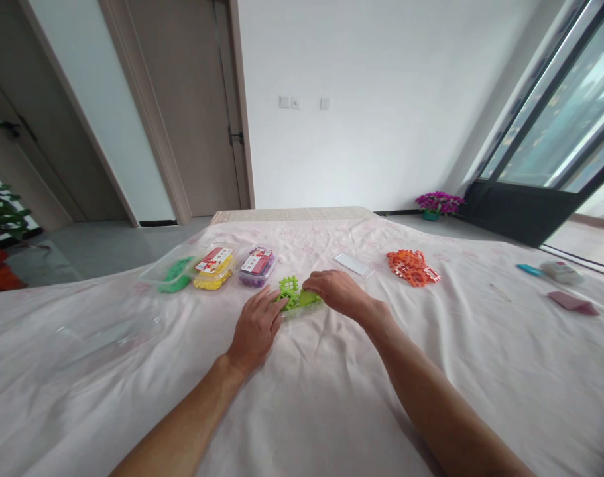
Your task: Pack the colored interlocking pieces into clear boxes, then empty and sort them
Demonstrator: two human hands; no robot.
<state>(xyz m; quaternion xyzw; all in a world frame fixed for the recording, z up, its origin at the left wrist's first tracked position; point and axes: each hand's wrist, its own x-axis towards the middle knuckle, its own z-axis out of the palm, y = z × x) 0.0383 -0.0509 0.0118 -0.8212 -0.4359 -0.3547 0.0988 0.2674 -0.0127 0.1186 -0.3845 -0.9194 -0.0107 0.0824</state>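
Note:
A small clear plastic box (pixel 302 311) holds light green lattice-like plastic building pieces (pixel 288 286), some standing above its rim. My left hand (pixel 256 326) grips the box's left end, thumb at the near side and fingertips over the pieces. At the right end, my right hand (pixel 334 291) is closed, its curled fingers on a light green piece (pixel 308 297); its fingertips are partly hidden. Just beyond my right hand lies a clear lid with a white label (pixel 352 264). Orange plastic pieces (pixel 412 267) form a loose pile farther right.
Left of my hands stand boxes of purple (pixel 256 266), yellow (pixel 213 268) and green pieces (pixel 177 275). A large clear container (pixel 107 334) lies at the left on the pink-white cloth (pixel 326 404). At the right are a blue item (pixel 529 269) and a pink piece (pixel 573 303).

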